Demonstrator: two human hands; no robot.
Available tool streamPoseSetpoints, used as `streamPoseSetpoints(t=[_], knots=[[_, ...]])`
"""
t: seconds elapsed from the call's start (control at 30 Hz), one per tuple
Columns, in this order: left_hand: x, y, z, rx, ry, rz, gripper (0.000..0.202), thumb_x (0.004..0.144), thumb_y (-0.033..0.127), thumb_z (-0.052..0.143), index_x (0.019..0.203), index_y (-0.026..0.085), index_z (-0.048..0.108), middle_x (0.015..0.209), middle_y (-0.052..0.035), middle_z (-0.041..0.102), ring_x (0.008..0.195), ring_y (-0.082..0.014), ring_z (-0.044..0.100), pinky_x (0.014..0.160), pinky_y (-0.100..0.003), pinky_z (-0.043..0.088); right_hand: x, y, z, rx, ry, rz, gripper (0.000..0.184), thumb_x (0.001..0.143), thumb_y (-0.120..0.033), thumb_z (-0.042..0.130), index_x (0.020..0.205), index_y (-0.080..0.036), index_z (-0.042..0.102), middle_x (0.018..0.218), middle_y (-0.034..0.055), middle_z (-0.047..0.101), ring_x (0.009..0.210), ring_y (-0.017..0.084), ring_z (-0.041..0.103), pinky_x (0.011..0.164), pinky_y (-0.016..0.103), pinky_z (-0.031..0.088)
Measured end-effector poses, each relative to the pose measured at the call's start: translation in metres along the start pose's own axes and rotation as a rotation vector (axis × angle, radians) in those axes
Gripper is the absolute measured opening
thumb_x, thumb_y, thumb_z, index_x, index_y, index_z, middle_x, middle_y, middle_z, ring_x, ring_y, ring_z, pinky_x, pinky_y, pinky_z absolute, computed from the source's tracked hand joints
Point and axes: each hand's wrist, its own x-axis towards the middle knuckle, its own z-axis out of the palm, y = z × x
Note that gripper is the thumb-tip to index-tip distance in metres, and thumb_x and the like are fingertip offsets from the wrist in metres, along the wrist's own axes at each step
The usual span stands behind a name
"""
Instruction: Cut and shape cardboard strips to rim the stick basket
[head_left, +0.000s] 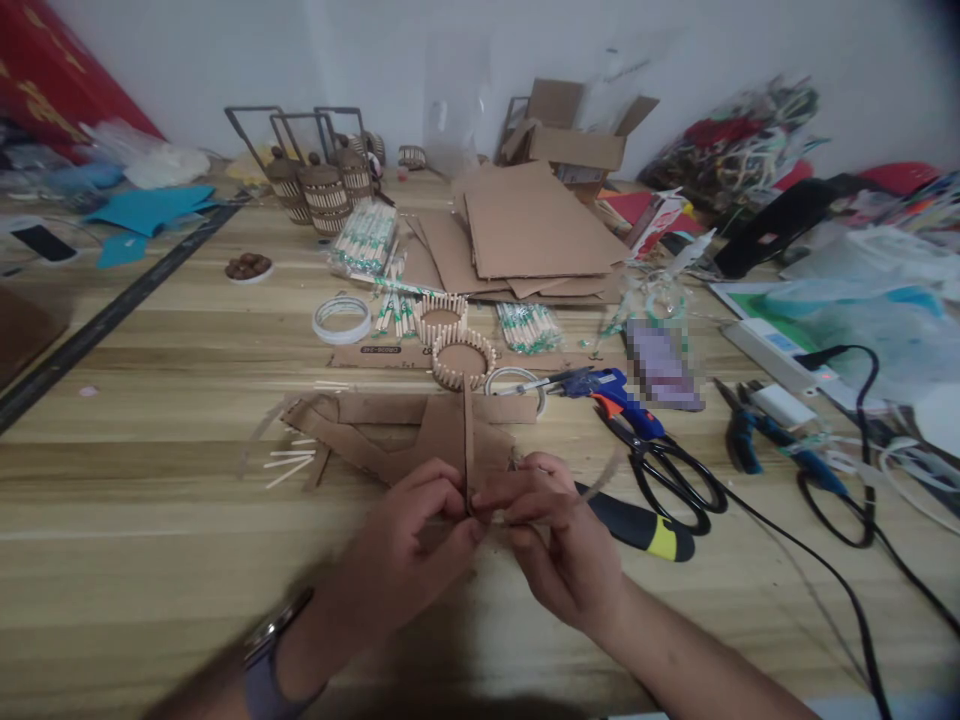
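A narrow cardboard strip (pixel 469 430) points away from me, its near end between my fingers. My left hand (pixel 420 540) pinches that end from the left, with a watch on the wrist. My right hand (pixel 559 535) closes on the same end from the right, its fingertips partly hiding it. Beyond the strip's far end stand two round cardboard pieces ringed with short sticks, a nearer ring (pixel 463 362) and a farther ring (pixel 441 318). Cut cardboard scraps (pixel 390 435) lie under and behind my hands. A utility knife (pixel 637 527) rests beside my right hand.
To the right lie black scissors (pixel 675 480), a blue glue gun (pixel 619 395) with its cord, and pliers (pixel 780 440). Cardboard sheets (pixel 540 225), bagged sticks (pixel 364 238), a tape roll (pixel 341 320) and small lidded baskets (pixel 326 195) stand farther back.
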Motion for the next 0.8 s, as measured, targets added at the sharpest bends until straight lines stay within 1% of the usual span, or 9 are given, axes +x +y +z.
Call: streamPoseSetpoints(t=[0.1, 0.23, 0.37, 0.43, 0.5, 0.57, 0.67, 0.73, 0.8], knots=[[-0.0001, 0.0004, 0.0006, 0.004, -0.002, 0.040, 0.017, 0.092, 0.018, 0.055, 0.076, 0.020, 0.055, 0.087, 0.0012, 0.054, 0.079, -0.0114, 0.055, 0.071, -0.020, 0.043, 0.0006, 0.0008, 0.0008, -0.048, -0.015, -0.016, 0.004, 0.097, -0.024, 0.055, 0.098, -0.026, 0.052, 0.092, 0.0026, 0.076, 0.083, 0.018, 0.072, 0.085, 0.038, 0.046], [-0.0013, 0.0013, 0.0001, 0.031, 0.011, 0.048, 0.019, 0.090, 0.013, 0.052, 0.073, 0.020, 0.050, 0.086, 0.0016, 0.052, 0.079, -0.0115, 0.054, 0.071, -0.020, 0.042, 0.0009, 0.0006, 0.0022, -0.038, -0.022, -0.020, 0.014, 0.092, -0.013, 0.055, 0.098, -0.026, 0.052, 0.092, 0.0020, 0.076, 0.082, 0.017, 0.072, 0.086, 0.038, 0.046], [-0.0019, 0.0045, -0.0010, 0.031, -0.031, 0.056, 0.021, 0.090, 0.012, 0.049, 0.071, 0.021, 0.045, 0.084, 0.0016, 0.052, 0.077, -0.0118, 0.053, 0.070, -0.021, 0.042, -0.0010, 0.0001, 0.0016, 0.023, 0.033, 0.064, 0.021, 0.091, -0.009, 0.051, 0.099, -0.027, 0.048, 0.087, -0.0009, 0.076, 0.077, 0.016, 0.072, 0.090, 0.039, 0.045], [-0.0019, 0.0062, -0.0017, 0.016, -0.056, 0.059, 0.021, 0.089, 0.012, 0.048, 0.070, 0.021, 0.043, 0.083, 0.0016, 0.053, 0.077, -0.0120, 0.053, 0.070, -0.021, 0.042, -0.0022, 0.0001, 0.0012, 0.060, 0.059, 0.121, 0.021, 0.092, -0.009, 0.048, 0.100, -0.028, 0.047, 0.084, -0.0011, 0.076, 0.076, 0.017, 0.071, 0.089, 0.040, 0.046], [-0.0017, 0.0067, -0.0022, 0.000, -0.069, 0.054, 0.020, 0.087, 0.012, 0.048, 0.071, 0.021, 0.044, 0.084, 0.0016, 0.053, 0.077, -0.0122, 0.053, 0.070, -0.021, 0.042, -0.0031, 0.0000, 0.0014, 0.095, 0.071, 0.139, 0.020, 0.093, -0.010, 0.047, 0.100, -0.028, 0.046, 0.084, -0.0008, 0.075, 0.075, 0.018, 0.071, 0.086, 0.040, 0.047], [-0.0015, 0.0058, -0.0025, -0.020, -0.064, 0.030, 0.015, 0.087, 0.016, 0.052, 0.074, 0.021, 0.048, 0.086, 0.0014, 0.055, 0.080, -0.0130, 0.055, 0.072, -0.022, 0.042, -0.0037, -0.0003, 0.0020, 0.110, 0.060, 0.119, 0.019, 0.092, -0.010, 0.049, 0.097, -0.028, 0.046, 0.085, -0.0008, 0.075, 0.075, 0.017, 0.070, 0.086, 0.039, 0.047], [-0.0011, 0.0035, -0.0020, -0.028, -0.041, -0.036, 0.016, 0.089, 0.022, 0.056, 0.074, 0.021, 0.050, 0.081, 0.0023, 0.055, 0.076, -0.0129, 0.054, 0.069, -0.022, 0.042, -0.0040, -0.0005, 0.0030, 0.117, 0.043, 0.079, 0.018, 0.091, -0.010, 0.050, 0.095, -0.027, 0.045, 0.085, -0.0012, 0.074, 0.075, 0.016, 0.070, 0.088, 0.039, 0.047], [-0.0011, 0.0028, -0.0014, -0.018, -0.035, -0.054, 0.019, 0.091, 0.021, 0.055, 0.072, 0.021, 0.050, 0.079, 0.0026, 0.053, 0.073, -0.0121, 0.053, 0.066, -0.021, 0.041, -0.0038, -0.0001, 0.0033, 0.124, 0.037, 0.066, 0.016, 0.092, -0.012, 0.050, 0.095, -0.027, 0.045, 0.085, -0.0008, 0.074, 0.076, 0.016, 0.070, 0.086, 0.038, 0.047], [-0.0014, 0.0036, -0.0009, -0.009, -0.034, -0.030, 0.018, 0.091, 0.019, 0.054, 0.072, 0.021, 0.051, 0.082, 0.0017, 0.054, 0.075, -0.0119, 0.053, 0.068, -0.021, 0.041, -0.0033, 0.0009, 0.0032, 0.097, 0.028, 0.050, 0.012, 0.093, -0.017, 0.053, 0.096, -0.026, 0.048, 0.088, 0.0009, 0.074, 0.079, 0.016, 0.070, 0.084, 0.038, 0.048]])
